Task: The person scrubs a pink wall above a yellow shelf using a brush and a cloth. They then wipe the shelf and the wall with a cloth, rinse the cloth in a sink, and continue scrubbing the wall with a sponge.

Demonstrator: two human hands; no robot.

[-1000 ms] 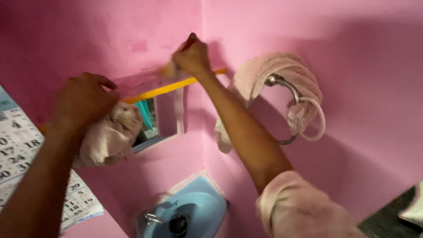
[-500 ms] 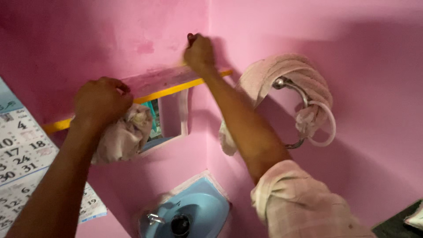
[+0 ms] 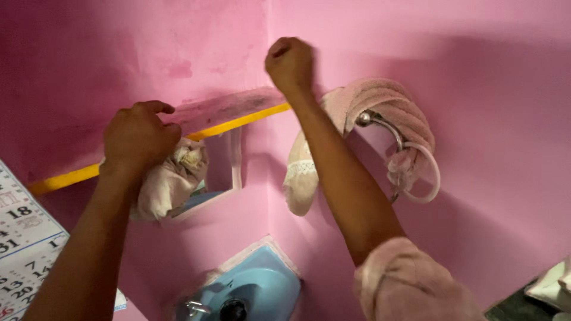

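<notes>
1. The left hand (image 3: 140, 139) is curled shut over a crumpled, pale cloth (image 3: 169, 181), pressing it at the front edge of the shelf (image 3: 232, 110); the cloth hangs at 5 o'clock from the knuckles, in front of the small mirror (image 3: 223, 163).
2. The right hand (image 3: 290, 62) is a closed fist at the corner of the pink walls, at 1 o'clock from the shelf's end. Whether it holds anything I cannot tell.
3. The shelf is a thin, flat board with a yellow front strip, its top dull and smudged grey.
4. At 3 o'clock from the right forearm, a soft, looped pink towel (image 3: 386, 110) drapes over a shiny metal ring (image 3: 410, 172).
5. Risk, as I judge it: the cloth's loose bulk could catch the mirror and tilt it, or slip from the grip into the glossy blue basin (image 3: 262, 285) at 6 o'clock.
6. The raised right forearm passes just beside the towel; a sideways sweep could drag it off its ring.
7. A paper calendar (image 3: 27, 249) hangs at 8 o'clock.
</notes>
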